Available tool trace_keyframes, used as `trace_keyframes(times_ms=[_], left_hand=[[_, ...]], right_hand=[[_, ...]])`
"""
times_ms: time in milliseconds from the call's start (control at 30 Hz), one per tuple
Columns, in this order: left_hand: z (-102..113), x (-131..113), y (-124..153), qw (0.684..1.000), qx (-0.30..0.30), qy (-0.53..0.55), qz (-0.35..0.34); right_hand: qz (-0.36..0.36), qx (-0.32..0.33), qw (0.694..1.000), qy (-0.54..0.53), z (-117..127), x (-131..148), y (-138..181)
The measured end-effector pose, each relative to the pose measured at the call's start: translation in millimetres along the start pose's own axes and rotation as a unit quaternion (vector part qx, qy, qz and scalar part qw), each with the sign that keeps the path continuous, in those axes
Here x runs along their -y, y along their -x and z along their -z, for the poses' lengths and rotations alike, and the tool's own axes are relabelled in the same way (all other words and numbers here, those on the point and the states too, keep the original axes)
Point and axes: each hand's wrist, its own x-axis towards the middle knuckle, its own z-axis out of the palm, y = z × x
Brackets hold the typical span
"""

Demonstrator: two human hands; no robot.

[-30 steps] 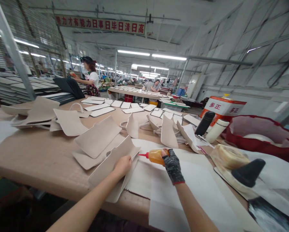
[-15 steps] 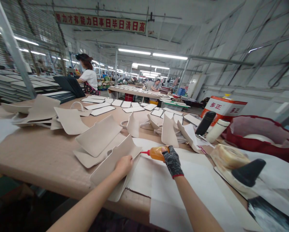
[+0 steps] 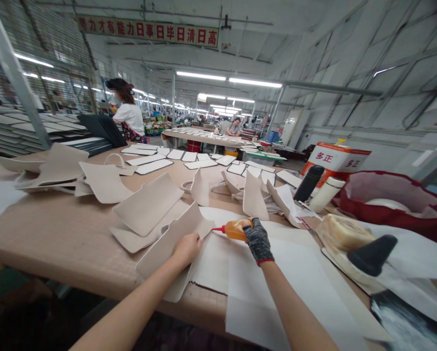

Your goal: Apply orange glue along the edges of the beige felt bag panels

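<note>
My left hand (image 3: 186,247) is closed on a folded beige leather panel (image 3: 169,241) and holds it down on the table (image 3: 57,234). My right hand (image 3: 256,239), in a dark knit glove, grips an orange glue bottle (image 3: 236,229). The bottle's red nozzle touches the panel's far edge. White paper sheets (image 3: 294,273) lie under both hands. More beige panels (image 3: 147,204) are stacked just left of the held one.
Upright beige pieces (image 3: 255,197), a black bottle (image 3: 309,183) and a white bottle (image 3: 326,194) stand behind. A red bag (image 3: 397,214), a tape roll (image 3: 346,231) and a black cone (image 3: 371,253) are on the right. A person (image 3: 128,114) works far left.
The right hand has slid the glue bottle a little farther away along the panel's edge. The left hand has stayed on the panel. The far person has turned away.
</note>
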Motion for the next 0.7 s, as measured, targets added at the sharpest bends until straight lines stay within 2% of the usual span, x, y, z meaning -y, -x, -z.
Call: trace_keyframes(times_ms=[367, 700], left_hand=[[-2, 2, 0, 1.0, -0.005, -0.005, -0.006], [-4, 3, -2, 1.0, -0.002, -0.009, -0.008]], right_hand=[[-0.012, 0.043, 0.999, 0.004, 6, 0, 3], [-0.059, 0.082, 0.994, -0.036, 10, 2, 18]])
